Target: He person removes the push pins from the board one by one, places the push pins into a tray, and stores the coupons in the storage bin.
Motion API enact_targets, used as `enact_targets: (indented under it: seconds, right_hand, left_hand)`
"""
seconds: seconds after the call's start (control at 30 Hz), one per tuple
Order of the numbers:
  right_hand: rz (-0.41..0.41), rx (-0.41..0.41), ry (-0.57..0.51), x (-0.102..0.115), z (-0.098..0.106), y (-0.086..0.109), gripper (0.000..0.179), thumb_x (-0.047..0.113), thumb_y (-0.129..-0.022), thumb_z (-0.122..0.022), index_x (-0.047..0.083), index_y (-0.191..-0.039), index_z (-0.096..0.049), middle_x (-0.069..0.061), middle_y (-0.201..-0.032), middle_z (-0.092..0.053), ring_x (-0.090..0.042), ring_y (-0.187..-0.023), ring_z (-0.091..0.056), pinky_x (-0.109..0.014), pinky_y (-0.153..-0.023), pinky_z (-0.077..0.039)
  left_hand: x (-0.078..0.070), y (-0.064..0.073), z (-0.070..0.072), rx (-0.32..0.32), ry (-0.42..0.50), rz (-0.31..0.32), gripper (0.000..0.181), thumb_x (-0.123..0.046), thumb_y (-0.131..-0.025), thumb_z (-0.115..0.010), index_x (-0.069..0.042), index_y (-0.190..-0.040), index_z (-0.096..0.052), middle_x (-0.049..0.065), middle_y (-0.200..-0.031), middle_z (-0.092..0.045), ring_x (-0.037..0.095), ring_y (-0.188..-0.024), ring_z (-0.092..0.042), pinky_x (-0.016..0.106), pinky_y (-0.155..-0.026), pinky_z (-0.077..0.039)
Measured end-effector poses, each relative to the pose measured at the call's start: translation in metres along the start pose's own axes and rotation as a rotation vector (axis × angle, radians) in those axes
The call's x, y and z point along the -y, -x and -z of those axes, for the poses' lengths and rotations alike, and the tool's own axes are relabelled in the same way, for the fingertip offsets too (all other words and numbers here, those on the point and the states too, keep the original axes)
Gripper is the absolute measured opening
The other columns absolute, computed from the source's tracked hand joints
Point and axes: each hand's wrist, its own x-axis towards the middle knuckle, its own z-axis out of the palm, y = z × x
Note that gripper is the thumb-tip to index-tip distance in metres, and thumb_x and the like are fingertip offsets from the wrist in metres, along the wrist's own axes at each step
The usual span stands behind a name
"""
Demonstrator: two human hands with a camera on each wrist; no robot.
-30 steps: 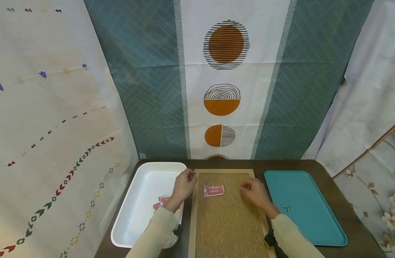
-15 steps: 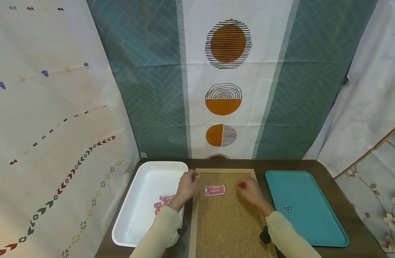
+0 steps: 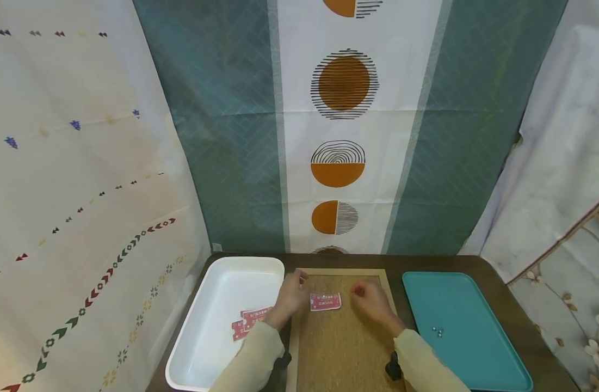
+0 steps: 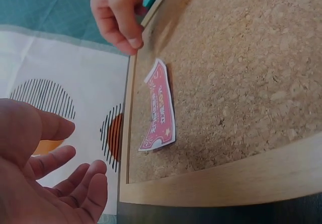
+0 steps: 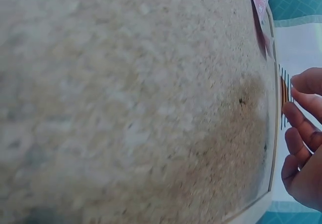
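Observation:
A pink printed coupon (image 3: 326, 302) lies near the top of a wood-framed corkboard (image 3: 348, 348), its ends curling up from the cork. My left hand (image 3: 293, 294) hovers by the frame's left side, left of the coupon, fingers loosely bent and apart from the thumb, with nothing in them. Right of the coupon is my right hand (image 3: 371, 305), above the cork. In the left wrist view the right hand's (image 4: 119, 17) thumb and fingertips come close together. Whether something tiny sits between them is hidden, and the right wrist view shows the fingers (image 5: 297, 121) curled.
A white bin (image 3: 201, 332) at left holds pink coupons (image 3: 252, 318). On the right, a teal tray (image 3: 475, 343) carries several small shiny metal pieces (image 3: 437, 331). All stand on a dark brown table (image 3: 397, 262), with patterned curtains (image 3: 240, 163) behind.
My right hand has moved left toward the coupon. My left hand has shifted slightly right, over the board's edge. The head view has tilted up a little; the coupon stays in place.

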Motion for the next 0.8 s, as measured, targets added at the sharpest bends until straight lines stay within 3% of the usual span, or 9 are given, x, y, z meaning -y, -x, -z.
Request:
enact_targets:
  seconds: [0.17,0.53,0.8]
  right_hand:
    - [0.073,-0.023,0.019,0.004,-0.005,-0.008,0.011,-0.003,-0.089,-0.079,0.004,-0.098,-0.076,-0.004,-0.092,-0.074,-0.019,-0.086,-0.067,-0.042,-0.082,-0.058]
    - [0.06,0.017,0.069,0.017,-0.012,-0.011,0.008,0.006,-0.091,-0.079,0.01,-0.097,-0.075,0.0,-0.093,-0.072,-0.019,-0.088,-0.065,-0.046,-0.084,-0.057]
    - [0.057,0.072,0.025,0.022,-0.02,-0.017,0.008,0.009,-0.094,-0.078,0.006,-0.101,-0.075,-0.004,-0.097,-0.072,-0.02,-0.092,-0.067,-0.048,-0.087,-0.057]
  left_hand:
    - [-0.003,-0.001,-0.001,0.019,0.023,0.054,0.036,-0.02,-0.102,-0.065,-0.004,-0.133,-0.06,0.019,-0.126,-0.06,0.034,-0.111,-0.063,0.053,-0.092,-0.058]
    - [0.002,-0.004,-0.011,0.051,0.035,0.054,0.037,-0.017,-0.101,-0.068,-0.002,-0.134,-0.059,0.022,-0.129,-0.058,0.034,-0.112,-0.061,0.054,-0.095,-0.057]
    - [0.004,-0.005,-0.02,0.076,0.03,0.111,0.038,-0.021,-0.1,-0.069,-0.006,-0.134,-0.06,0.021,-0.131,-0.053,0.032,-0.106,-0.06,0.053,-0.09,-0.059]
